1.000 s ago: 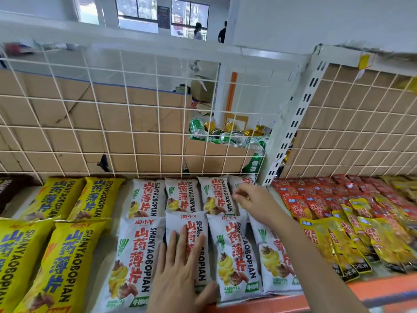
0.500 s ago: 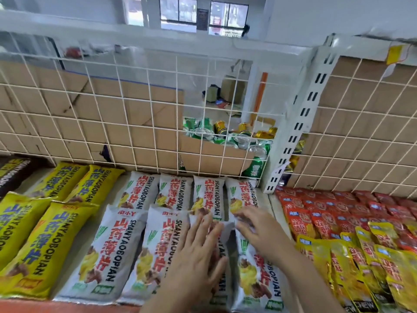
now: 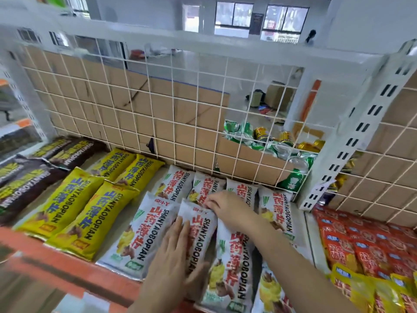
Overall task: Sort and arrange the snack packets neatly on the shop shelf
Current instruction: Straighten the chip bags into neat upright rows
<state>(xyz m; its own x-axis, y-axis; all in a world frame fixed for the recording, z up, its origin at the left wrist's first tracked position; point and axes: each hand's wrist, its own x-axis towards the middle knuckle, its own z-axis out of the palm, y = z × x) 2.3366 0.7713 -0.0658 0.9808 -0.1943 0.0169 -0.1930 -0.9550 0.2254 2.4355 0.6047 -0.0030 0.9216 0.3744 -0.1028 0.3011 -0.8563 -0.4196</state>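
Observation:
White snack packets with red lettering lie in two rows on the shelf, a back row [image 3: 173,186] against the wire grid and a front row [image 3: 140,233]. My left hand [image 3: 173,256] lies flat on the second front-row white packet [image 3: 203,229], fingers pointing to the back and thumb out to the right. My right hand [image 3: 230,208] reaches in from the right, and its curled fingertips pinch that packet's top edge. Another white packet [image 3: 230,267] lies partly under my right forearm.
Yellow packets [image 3: 67,199] and dark brown packets [image 3: 27,188] lie to the left, red packets [image 3: 361,245] and small yellow ones [image 3: 361,290] to the right. A white wire grid [image 3: 180,109] backs the shelf, with cans [image 3: 270,141] behind. The orange shelf lip [image 3: 67,267] runs in front.
The view has swung left and nearer. My right hand moved from the rightmost back packet to the top edge of the middle front packet. My left hand stays flat on the front row.

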